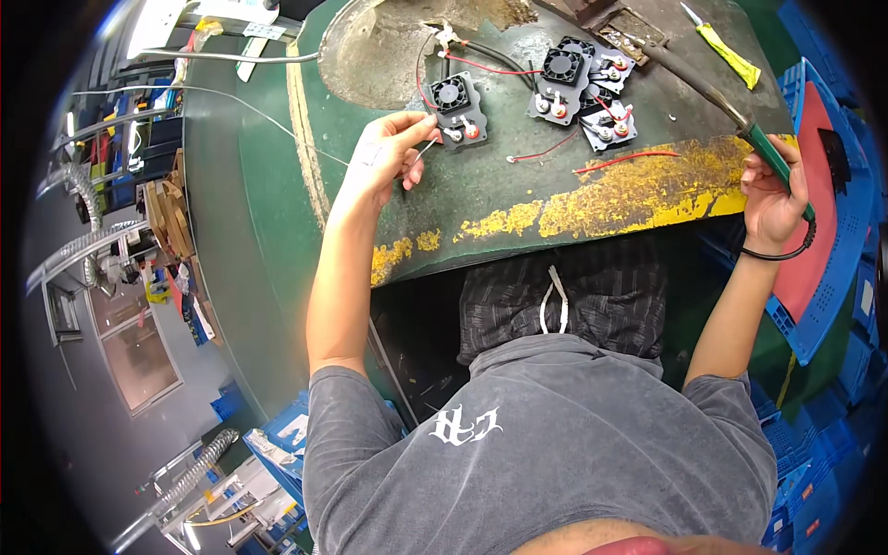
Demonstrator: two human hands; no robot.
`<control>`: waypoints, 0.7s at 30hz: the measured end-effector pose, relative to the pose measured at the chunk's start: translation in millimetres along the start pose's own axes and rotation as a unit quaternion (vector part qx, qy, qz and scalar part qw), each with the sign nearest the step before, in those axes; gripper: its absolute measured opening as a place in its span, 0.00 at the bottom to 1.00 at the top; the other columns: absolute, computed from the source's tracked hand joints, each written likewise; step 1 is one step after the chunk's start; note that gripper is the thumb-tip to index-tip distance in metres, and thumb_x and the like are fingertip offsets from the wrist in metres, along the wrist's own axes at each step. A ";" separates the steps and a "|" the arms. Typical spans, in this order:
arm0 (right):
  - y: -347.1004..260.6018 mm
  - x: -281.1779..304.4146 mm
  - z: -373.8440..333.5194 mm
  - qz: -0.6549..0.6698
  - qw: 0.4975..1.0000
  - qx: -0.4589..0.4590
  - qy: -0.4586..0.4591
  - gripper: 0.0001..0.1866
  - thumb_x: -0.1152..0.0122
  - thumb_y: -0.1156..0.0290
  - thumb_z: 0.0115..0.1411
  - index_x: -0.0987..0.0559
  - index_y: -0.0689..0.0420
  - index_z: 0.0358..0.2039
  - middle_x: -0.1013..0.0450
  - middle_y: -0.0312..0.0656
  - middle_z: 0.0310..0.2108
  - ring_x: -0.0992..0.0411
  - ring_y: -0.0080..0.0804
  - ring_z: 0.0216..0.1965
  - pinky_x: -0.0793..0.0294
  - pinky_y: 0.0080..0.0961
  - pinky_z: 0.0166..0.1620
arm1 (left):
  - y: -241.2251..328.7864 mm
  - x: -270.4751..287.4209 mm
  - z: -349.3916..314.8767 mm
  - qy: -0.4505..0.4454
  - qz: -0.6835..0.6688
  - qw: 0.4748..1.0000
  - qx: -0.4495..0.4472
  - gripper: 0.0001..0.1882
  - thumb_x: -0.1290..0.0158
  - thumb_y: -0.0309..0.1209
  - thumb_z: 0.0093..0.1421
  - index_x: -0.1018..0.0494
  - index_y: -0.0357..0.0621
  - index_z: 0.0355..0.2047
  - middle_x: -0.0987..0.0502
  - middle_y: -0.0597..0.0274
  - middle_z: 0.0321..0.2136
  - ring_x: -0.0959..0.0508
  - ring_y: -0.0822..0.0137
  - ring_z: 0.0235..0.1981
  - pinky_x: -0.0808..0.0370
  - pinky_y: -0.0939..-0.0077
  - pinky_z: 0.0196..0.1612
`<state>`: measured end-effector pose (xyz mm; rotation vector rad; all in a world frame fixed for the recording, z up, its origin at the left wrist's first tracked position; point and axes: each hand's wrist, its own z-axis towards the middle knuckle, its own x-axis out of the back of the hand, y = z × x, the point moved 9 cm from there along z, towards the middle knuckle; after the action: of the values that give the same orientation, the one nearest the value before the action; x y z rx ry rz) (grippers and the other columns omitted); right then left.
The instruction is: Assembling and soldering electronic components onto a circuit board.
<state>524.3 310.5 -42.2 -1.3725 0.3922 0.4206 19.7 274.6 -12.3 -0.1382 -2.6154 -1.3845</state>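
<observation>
My left hand (388,157) is closed, thumb and fingers pinching a thin silvery solder wire (268,117) that trails off to the left. Its fingertips are beside a grey plate (472,120) carrying a small black fan (450,94) and red and white terminals. In my right hand (775,203) is a soldering iron (766,148) with a green handle. The iron's metal shaft slants up and left, its end over a worn metal box (624,28). Between the hands lie more fan plates (560,91), partly overlapping.
Loose red wires (629,161) lie near the bench's worn yellow edge (601,208). A yellow-handled tool (731,55) is at the far right. Blue crates and a blue tray with a red sheet (814,203) stand to the right. A metal rod (231,56) reaches over the left side.
</observation>
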 end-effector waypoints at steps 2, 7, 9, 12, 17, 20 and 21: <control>-1.8 -2.0 0.3 0.008 1.000 0.010 -0.013 0.26 0.52 0.53 0.68 0.26 0.64 0.53 0.21 0.49 0.36 0.23 0.29 0.29 0.26 0.20 0.28 | 2.9 -1.7 1.3 -0.001 0.012 1.000 0.002 0.15 0.43 0.37 0.65 0.25 0.36 0.40 0.20 0.60 0.33 0.32 0.78 0.11 0.40 0.83 0.12; -3.5 2.8 -0.4 0.026 0.999 0.018 0.007 0.26 0.52 0.53 0.68 0.26 0.64 0.53 0.21 0.48 0.36 0.23 0.29 0.29 0.25 0.21 0.28 | -2.1 -2.1 4.4 -0.004 -0.003 1.000 0.003 0.14 0.42 0.38 0.65 0.26 0.38 0.33 0.21 0.61 0.29 0.32 0.78 0.12 0.39 0.83 0.13; -5.1 3.1 -0.6 0.028 0.999 0.024 0.014 0.26 0.52 0.53 0.68 0.26 0.64 0.53 0.21 0.48 0.36 0.23 0.29 0.29 0.25 0.21 0.28 | -6.9 -4.9 1.3 -0.019 -0.024 0.999 0.016 0.14 0.42 0.38 0.64 0.27 0.41 0.29 0.24 0.65 0.21 0.33 0.78 0.11 0.40 0.84 0.14; -3.9 3.7 -0.8 0.018 0.999 0.019 0.022 0.26 0.52 0.53 0.68 0.26 0.64 0.53 0.21 0.47 0.35 0.23 0.29 0.29 0.25 0.21 0.28 | -11.4 -7.9 -0.5 -0.045 -0.038 0.998 0.015 0.13 0.42 0.37 0.64 0.27 0.41 0.28 0.29 0.69 0.16 0.35 0.79 0.11 0.43 0.84 0.14; -5.1 0.1 -1.8 0.008 0.999 0.024 0.026 0.26 0.53 0.53 0.67 0.26 0.63 0.52 0.21 0.47 0.34 0.24 0.28 0.28 0.26 0.20 0.27 | -11.3 -10.2 -6.1 -0.046 -0.006 0.999 0.014 0.11 0.41 0.35 0.63 0.27 0.43 0.28 0.34 0.73 0.12 0.38 0.80 0.10 0.46 0.84 0.14; -4.8 3.0 -0.9 0.022 0.999 0.035 0.025 0.26 0.53 0.53 0.67 0.26 0.63 0.52 0.21 0.47 0.34 0.23 0.28 0.29 0.25 0.20 0.28 | -13.2 -7.1 -11.1 -0.049 -0.023 0.998 0.017 0.11 0.41 0.34 0.63 0.28 0.43 0.27 0.34 0.73 0.12 0.38 0.80 0.10 0.47 0.84 0.14; -4.4 3.2 -1.2 0.021 0.999 0.037 0.029 0.26 0.53 0.53 0.67 0.26 0.63 0.52 0.21 0.47 0.34 0.23 0.28 0.29 0.25 0.20 0.28 | -10.1 -7.6 -15.1 -0.045 -0.035 0.998 0.012 0.11 0.41 0.33 0.62 0.28 0.44 0.27 0.34 0.73 0.13 0.38 0.80 0.10 0.47 0.84 0.14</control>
<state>529.2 308.9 -40.2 -1.3093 0.4804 0.3981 27.2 256.5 -13.7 -0.1095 -2.7331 -1.4007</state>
